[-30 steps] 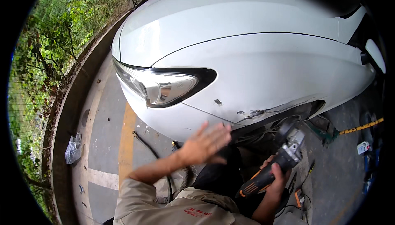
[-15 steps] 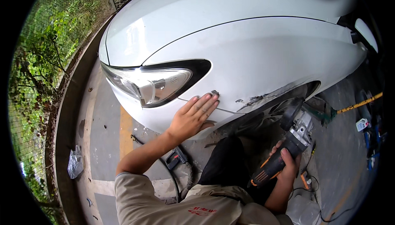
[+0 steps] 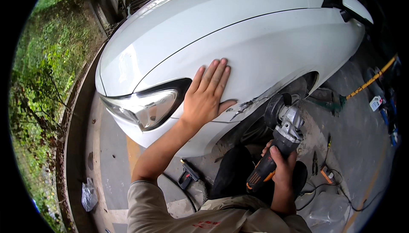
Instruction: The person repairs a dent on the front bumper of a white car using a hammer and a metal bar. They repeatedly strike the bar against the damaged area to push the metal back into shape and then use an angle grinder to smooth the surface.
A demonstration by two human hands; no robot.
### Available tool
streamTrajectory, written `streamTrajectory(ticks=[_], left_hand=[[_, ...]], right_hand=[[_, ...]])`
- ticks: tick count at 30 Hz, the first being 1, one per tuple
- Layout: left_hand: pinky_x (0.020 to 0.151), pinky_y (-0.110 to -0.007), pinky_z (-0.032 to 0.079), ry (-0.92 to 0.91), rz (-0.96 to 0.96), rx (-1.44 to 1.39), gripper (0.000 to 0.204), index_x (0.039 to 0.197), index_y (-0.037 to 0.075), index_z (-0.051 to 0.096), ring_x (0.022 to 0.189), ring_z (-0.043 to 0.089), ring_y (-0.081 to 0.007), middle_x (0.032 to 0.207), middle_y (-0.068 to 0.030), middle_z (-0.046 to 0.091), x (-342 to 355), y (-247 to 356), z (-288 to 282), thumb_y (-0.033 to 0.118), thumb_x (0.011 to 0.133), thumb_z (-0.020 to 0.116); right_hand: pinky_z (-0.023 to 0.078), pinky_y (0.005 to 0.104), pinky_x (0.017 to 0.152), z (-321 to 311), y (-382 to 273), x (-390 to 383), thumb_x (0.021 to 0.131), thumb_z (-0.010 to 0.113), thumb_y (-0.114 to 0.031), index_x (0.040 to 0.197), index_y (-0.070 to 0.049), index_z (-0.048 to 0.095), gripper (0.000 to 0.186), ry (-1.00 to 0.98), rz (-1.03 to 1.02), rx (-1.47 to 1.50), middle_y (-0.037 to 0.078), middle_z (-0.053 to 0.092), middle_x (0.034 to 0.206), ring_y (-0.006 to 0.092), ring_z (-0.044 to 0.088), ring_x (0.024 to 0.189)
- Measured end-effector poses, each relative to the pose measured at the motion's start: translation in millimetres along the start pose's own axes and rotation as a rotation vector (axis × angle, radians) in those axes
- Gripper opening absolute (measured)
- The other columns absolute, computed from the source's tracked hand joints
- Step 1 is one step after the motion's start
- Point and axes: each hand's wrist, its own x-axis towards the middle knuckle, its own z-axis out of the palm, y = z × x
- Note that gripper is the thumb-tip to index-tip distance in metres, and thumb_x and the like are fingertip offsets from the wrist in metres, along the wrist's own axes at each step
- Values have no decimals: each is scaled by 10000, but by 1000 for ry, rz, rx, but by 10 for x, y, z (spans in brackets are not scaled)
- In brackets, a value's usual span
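Observation:
My left hand [image 3: 205,96] lies flat on the white front fender [image 3: 264,58] of a car, fingers outstretched and thumb to the side, just right of the headlight [image 3: 154,107]. Below and right of it, a dark scraped patch [image 3: 246,105] runs along the edge of the wheel arch. In my right hand [image 3: 283,165] is a black and orange angle grinder [image 3: 265,170] with a silver gear head, its disc end pointing up beside the arch. The grinder appears to overlap the front wheel [image 3: 256,130] in view; contact cannot be made out.
On the floor lie a black spray-gun-like tool [image 3: 188,176], pliers [image 3: 315,163], an orange tool [image 3: 327,174] with a looping cable, and clear plastic [image 3: 328,209]. A yellow pole [image 3: 370,80] leans at right near a white bottle [image 3: 375,102]. A low kerb [image 3: 70,148] borders greenery at left.
My left hand has slid up the fender, away from the spot below the headlight's corner. My right hand still holds the grinder, now further left in view. The view itself has shifted.

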Motion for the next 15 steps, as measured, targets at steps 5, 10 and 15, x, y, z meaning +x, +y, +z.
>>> streamTrajectory(ticks=[5, 10, 15], left_hand=[[1139, -404, 229, -46, 105, 9, 848, 1414, 29, 392, 1392, 304, -259, 1497, -108, 342, 217, 186, 31, 633, 825, 479], [1148, -397, 207, -149, 175, -1, 830, 1422, 92, 401, 1402, 291, -220, 1505, -69, 341, -194, 290, 155, 657, 818, 464], [1159, -390, 184, -268, 242, 21, 797, 1427, 112, 395, 1408, 274, -200, 1508, -51, 336, -705, 403, 246, 604, 814, 525]], right_hand=[[524, 327, 652, -206, -55, -22, 815, 662, -125, 1018, 15, 555, 268, 76, -3, 14, 108, 617, 894, 190, 622, 739], [522, 324, 661, -465, -124, -57, 813, 656, -116, 1029, 29, 558, 278, 129, 9, 19, 115, 617, 890, 194, 622, 746], [526, 333, 678, -629, -149, -89, 813, 661, -135, 1048, 29, 551, 306, 111, 58, 11, 109, 614, 903, 192, 618, 764]])
